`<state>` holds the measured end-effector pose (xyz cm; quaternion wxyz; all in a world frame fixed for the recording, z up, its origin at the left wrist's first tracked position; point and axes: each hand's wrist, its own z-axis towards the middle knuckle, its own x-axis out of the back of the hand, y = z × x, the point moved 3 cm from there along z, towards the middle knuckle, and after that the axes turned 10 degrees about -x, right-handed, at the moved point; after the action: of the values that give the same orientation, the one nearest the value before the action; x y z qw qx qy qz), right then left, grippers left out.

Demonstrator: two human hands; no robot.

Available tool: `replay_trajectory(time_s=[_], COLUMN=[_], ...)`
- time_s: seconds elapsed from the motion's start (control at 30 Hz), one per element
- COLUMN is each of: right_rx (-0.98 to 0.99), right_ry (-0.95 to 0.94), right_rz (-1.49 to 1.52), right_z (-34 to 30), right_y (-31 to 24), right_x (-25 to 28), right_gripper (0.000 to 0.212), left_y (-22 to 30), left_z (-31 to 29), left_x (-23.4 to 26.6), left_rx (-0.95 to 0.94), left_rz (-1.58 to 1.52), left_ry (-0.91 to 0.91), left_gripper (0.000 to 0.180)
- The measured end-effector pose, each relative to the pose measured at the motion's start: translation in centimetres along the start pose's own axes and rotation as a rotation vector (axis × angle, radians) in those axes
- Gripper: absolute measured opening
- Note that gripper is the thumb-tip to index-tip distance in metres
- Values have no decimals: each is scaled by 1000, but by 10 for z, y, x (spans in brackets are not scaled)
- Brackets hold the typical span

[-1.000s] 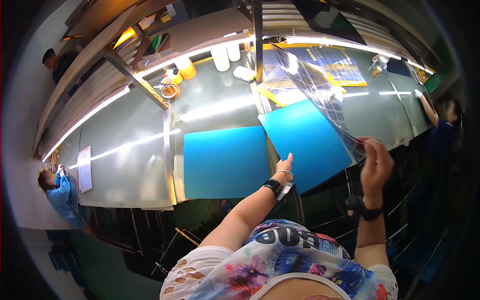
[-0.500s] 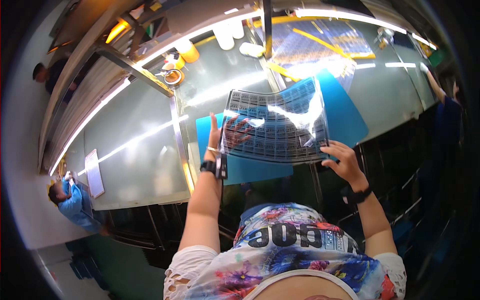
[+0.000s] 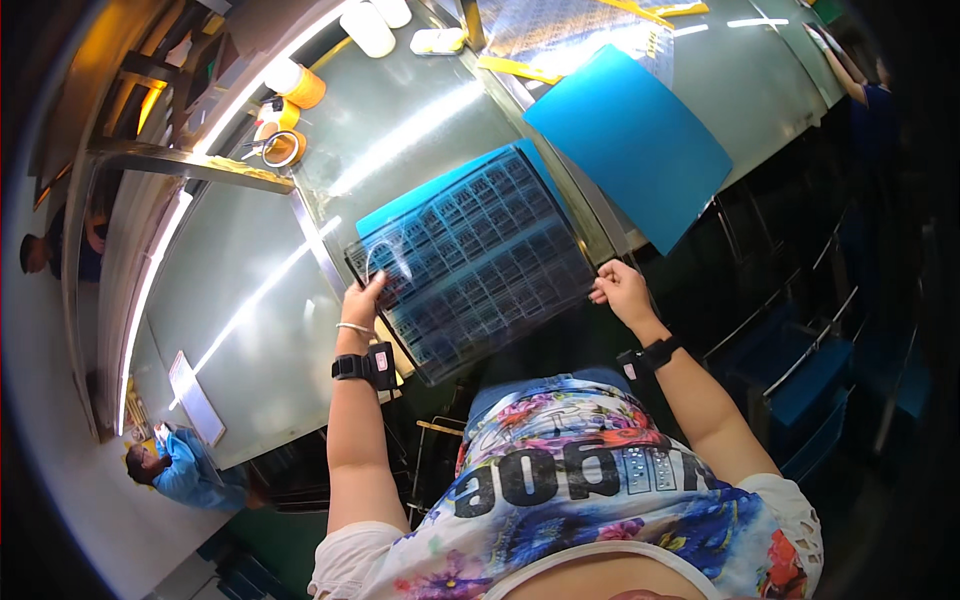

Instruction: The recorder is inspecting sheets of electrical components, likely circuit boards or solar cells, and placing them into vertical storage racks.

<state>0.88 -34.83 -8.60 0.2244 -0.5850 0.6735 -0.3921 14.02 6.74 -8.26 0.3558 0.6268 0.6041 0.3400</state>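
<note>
A clear plastic film printed with dark rows of small patterns is held between my hands, over the front edge of the workbench. My left hand grips its left side, with the thumb on top and the other fingers partly hidden beneath. At the right corner my right hand pinches the edge between thumb and fingertips. Part of a blue sheet shows under and behind the film. A second blue sheet lies to the right on the bench, overhanging its front edge.
The grey-green bench carries tape rolls, white containers and a yellow-framed patterned sheet. A metal post stands at the bench's back. Blue chairs are at the right. A person in blue sits at far left; others are farther off.
The film has come down and left and now lies flatter, uncovering the right blue sheet. My left hand has gone from spread behind the film to gripping its edge. The view has turned.
</note>
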Motion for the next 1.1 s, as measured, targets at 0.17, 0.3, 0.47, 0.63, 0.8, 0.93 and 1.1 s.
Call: replay_trajectory(time_s=[0.17,0.3,0.47,0.63,0.8,0.93,1.1], right_rx=[137,405,270,223,271,235,198], right_ry=[153,308,272,196,208,208,177], right_rz=[-257,-468,-386,-241,-327,-342,-346], right_z=[-4,-4,1,3,4,2,-3], right_y=[-7,4,12,9,5,13,9], right_x=[-4,-6,-7,-9,-16,-7,-8], right_gripper=[8,12,12,10,10,11,12], left_y=[5,10,10,9,-8,7,21], left_z=[24,36,43,47,52,47,47], left_x=[-4,-8,-16,-7,13,-13,-22], left_rx=[-248,-353,-346,-351,-264,-395,-227], left_rz=[-2,-63,-42,-1,307,821,1067], left_ry=[200,135,96,129,291,488,409], left_gripper=[18,17,18,19,30,45,63])
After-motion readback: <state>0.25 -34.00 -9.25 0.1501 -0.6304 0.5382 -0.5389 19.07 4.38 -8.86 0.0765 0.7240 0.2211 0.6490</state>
